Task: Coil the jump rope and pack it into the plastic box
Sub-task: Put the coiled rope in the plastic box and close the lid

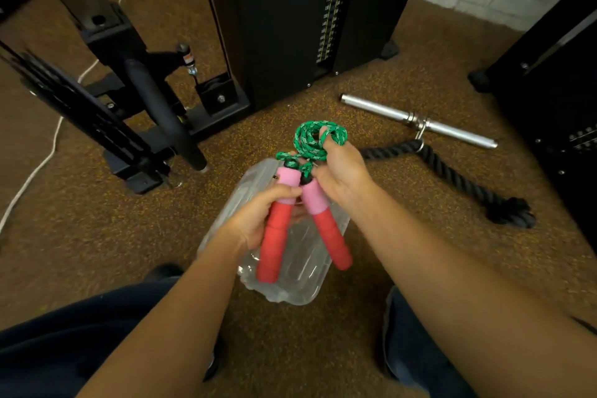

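The jump rope has a green braided cord wound into a small coil and two pink-and-red foam handles. My right hand grips the coil, with one finger poking through its loops. My left hand pinches the two handles together near their pink tops; their red ends hang down and splay apart. Directly beneath, on the floor between my knees, lies a clear plastic box, open, partly hidden by the handles and my hands.
Brown speckled rubber flooring surrounds the box. A black weight machine and rack frame stand ahead and to the left. A chrome bar and a thick black rope lie to the right. A white cord runs along the left.
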Motion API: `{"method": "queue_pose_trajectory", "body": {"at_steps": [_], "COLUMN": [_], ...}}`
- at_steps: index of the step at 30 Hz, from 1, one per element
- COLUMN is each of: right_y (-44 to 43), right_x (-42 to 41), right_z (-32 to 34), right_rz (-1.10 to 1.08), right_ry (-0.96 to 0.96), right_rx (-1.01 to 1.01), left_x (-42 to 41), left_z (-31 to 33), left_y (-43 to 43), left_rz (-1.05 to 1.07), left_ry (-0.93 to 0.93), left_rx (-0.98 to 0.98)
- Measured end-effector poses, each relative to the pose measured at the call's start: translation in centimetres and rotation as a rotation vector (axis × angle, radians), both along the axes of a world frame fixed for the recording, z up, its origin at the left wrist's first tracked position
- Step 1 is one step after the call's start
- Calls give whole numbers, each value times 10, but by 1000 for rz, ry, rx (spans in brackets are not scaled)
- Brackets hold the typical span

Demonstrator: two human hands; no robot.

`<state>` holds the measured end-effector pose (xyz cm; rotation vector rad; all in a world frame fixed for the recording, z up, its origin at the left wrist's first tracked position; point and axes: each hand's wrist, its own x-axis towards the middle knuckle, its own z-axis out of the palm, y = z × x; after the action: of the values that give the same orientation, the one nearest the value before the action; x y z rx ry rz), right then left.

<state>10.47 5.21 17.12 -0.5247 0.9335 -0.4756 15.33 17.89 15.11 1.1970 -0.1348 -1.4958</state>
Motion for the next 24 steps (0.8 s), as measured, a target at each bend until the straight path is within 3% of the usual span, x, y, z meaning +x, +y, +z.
{"method": "queue_pose_trajectory", "body": {"at_steps": [3,5,8,13,17,24], "right_y": [0,-2,-8,-22,-24,-19], "right_x": [5,7,3,-9,-14,-11], "right_z": [-13,-22,-38,-73,-101,-136], "right_rz": [-113,-95,87,553,813,926], "right_ry": [-46,-56,21,414,569,703], "right_rx": [82,33,-189,-658,-739,-822], "left_x": [-9,-9,-1,13,6,6], "left_z": [-17,-27,-41,-74,-103,-140], "left_y": [-3,-2,1,-5,-5,-13], "left_rz": [113,83,-31,-168,-184,-140], "left_ry": [47,6,-87,-259,-304,-265], "left_rx": [4,37,128,253,307,346]}}
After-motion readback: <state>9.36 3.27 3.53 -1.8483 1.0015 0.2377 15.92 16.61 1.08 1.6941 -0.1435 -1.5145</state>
